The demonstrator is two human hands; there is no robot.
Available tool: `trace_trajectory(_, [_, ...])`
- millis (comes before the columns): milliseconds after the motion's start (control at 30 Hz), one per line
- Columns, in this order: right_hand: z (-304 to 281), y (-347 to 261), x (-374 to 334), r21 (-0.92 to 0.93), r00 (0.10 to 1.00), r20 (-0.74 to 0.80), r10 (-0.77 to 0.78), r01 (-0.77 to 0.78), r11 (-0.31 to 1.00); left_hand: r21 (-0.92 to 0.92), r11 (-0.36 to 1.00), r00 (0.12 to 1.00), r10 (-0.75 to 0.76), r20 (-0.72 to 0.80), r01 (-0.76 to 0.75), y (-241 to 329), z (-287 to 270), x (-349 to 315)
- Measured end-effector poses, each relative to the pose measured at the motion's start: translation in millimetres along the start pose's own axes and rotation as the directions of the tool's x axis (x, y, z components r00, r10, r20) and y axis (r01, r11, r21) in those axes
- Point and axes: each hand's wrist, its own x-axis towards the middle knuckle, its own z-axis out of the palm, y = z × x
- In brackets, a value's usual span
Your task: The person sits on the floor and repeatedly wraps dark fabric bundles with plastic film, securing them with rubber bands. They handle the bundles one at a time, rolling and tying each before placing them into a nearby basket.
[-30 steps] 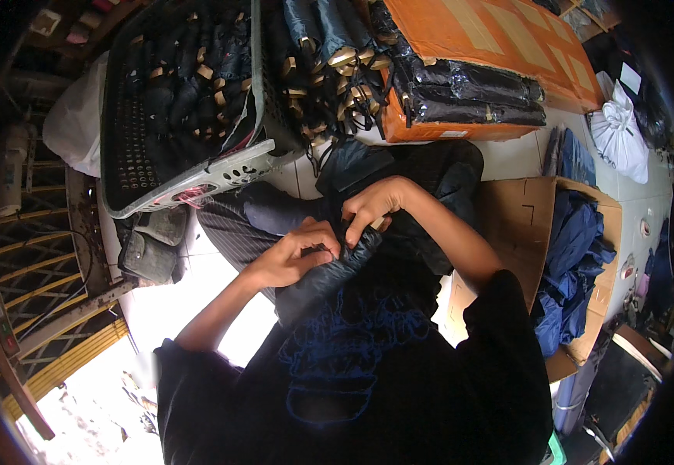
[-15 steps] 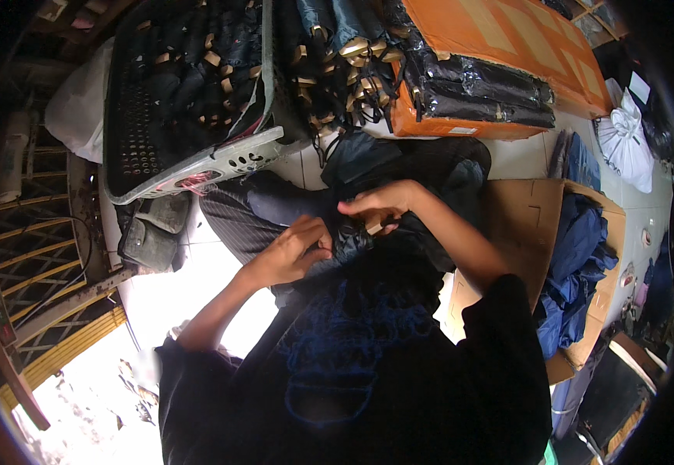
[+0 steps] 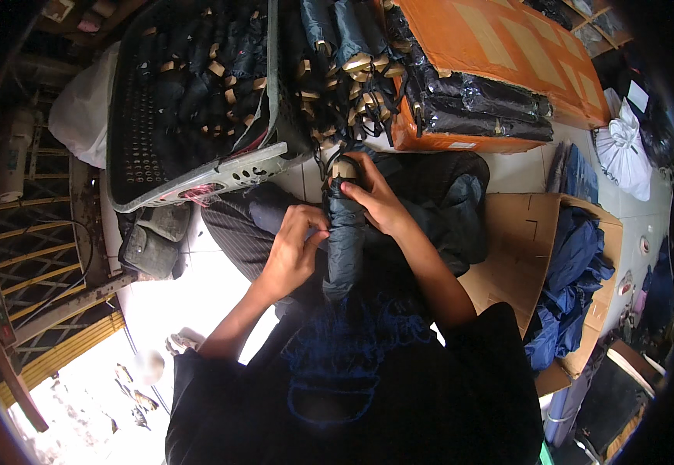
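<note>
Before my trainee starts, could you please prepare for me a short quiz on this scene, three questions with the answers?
1. Which hand is at the tan handle of the umbrella?
2. What is inside the brown carton?
A. White cups
B. Blue cloth
C. Red rope
3. True or false: the crate stands to the left of the orange carton.

Key:
1. The right hand.
2. B.
3. True.
</note>
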Motion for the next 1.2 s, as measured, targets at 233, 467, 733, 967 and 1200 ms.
trace_trajectory(233, [11, -8, -15, -0.143, 0.999, -0.001, 0.042, -0.042, 0.989, -0.139, 0.968, 0.978, -0.202, 0.055, 0.208, 0, 1, -21])
trace_trajectory(467, [17, -19, -26, -0.343, 0.990, -0.092, -0.105, 0.067, 0.937, -0.563, 0.701, 0.888, -0.432, 0.154, 0.439, 6, 8, -28])
trace_trajectory(733, [23, -29, -29, -0.434, 0.967, -0.108, -0.230, 0.163, 0.886, -0.678, 0.510, 0.837, -0.446, 0.317, 0.529, 12, -5, -23])
trace_trajectory(967, [30, -45, -28, -0.463, 0.971, -0.075, -0.225, 0.166, 0.871, -0.796, 0.391, 0.867, -0.387, 0.313, 0.462, 8, -5, -32])
trace_trajectory(1200, [31, -37, -28, -0.458, 0.972, -0.075, -0.221, 0.163, 0.874, -0.555, 0.760, 0.934, -0.342, 0.101, 0.338, 7, -3, -27])
